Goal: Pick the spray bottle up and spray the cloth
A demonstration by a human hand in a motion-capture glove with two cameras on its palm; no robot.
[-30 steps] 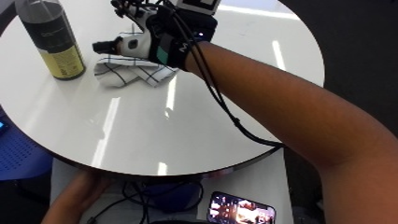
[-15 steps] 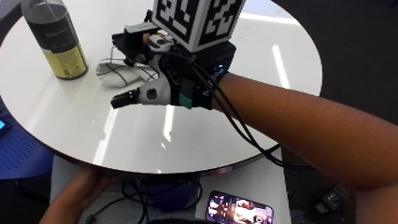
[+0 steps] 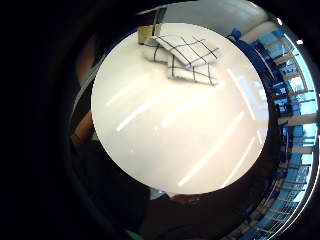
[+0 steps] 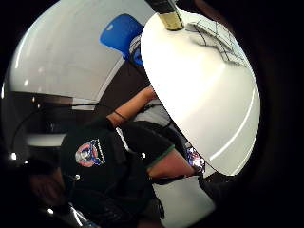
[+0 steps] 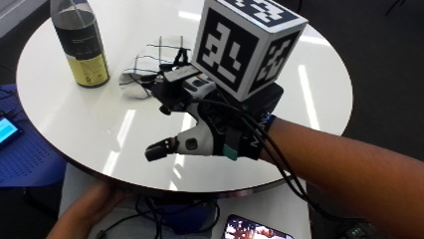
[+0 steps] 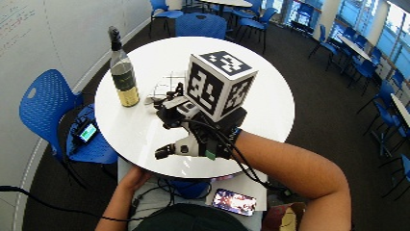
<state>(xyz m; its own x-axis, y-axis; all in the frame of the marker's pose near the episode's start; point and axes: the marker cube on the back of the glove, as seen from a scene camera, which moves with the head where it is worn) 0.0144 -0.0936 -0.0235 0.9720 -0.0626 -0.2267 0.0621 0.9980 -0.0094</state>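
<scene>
On the round white table (image 5: 79, 119) a dark spray bottle (image 5: 83, 47) with a yellow label stands upright at the far left. A white checked cloth (image 5: 149, 62) lies crumpled just right of it. My gloved right hand (image 5: 202, 134) hovers over the table's near half, short of the cloth, fingers relaxed and holding nothing, the thumb sticking out to the left. In the wide outside view the hand (image 6: 192, 139) is well apart from the bottle (image 6: 123, 77). Both palm views look down at the table, with the cloth (image 3: 187, 57) and the bottle's base (image 4: 168, 14) lying far off.
A bare left hand (image 5: 93, 204) rests below the table's front edge. A phone (image 5: 255, 231) lies on the person's lap. Beside the table, left of the bottle, a blue chair (image 6: 48, 103) carries a small device (image 6: 86, 131). More chairs and tables stand behind.
My gloved hand has drawn back from the cloth toward the table's near edge and risen, still holding nothing. Bottle and cloth stay where they were.
</scene>
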